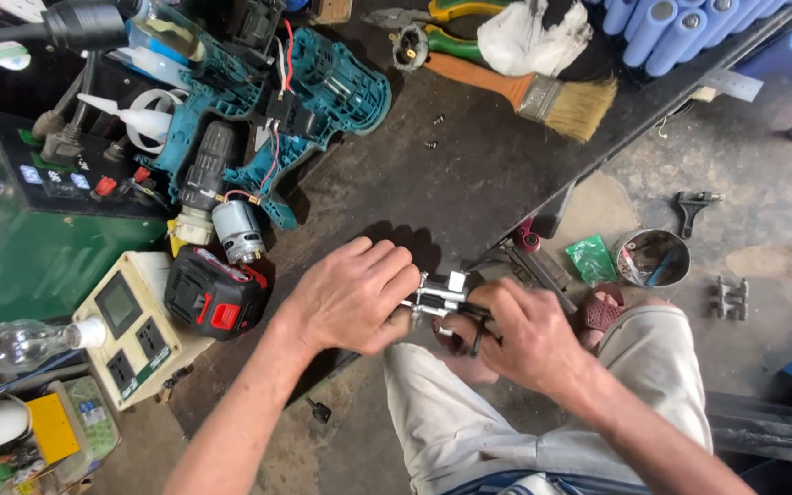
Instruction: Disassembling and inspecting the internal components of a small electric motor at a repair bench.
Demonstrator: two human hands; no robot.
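While the dark workbench (469,174) fills the field from 9 to 1 o'clock, its near edge runs diagonally toward 7 o'clock, leaving the person's lap free below it for handwork. At 9 o'clock a green power supply box (25,247) lies flat, controls upward. At 11 o'clock a teal drill housing (323,87) lies split open with wires exposed, so its interior can be reached; the drill motor (236,229) lies just beside it, toward 10 o'clock. A black and red battery pack (213,295) rests at 8 o'clock, touching a cream socket box (130,335). A paintbrush (524,92) lies at 1 o'clock, handle inward.

Left hand (350,298), at centre, has its fingers curled shut around one end of a small metal puller tool (437,302), steadying it. Right hand (524,335), just toward 4 o'clock, closes its fingers on the tool's dark opposite end. Held thus between both hands, the tool sits at centre, above the knee and just off the bench edge. Two small screws (434,131) lie loose at 12 o'clock.
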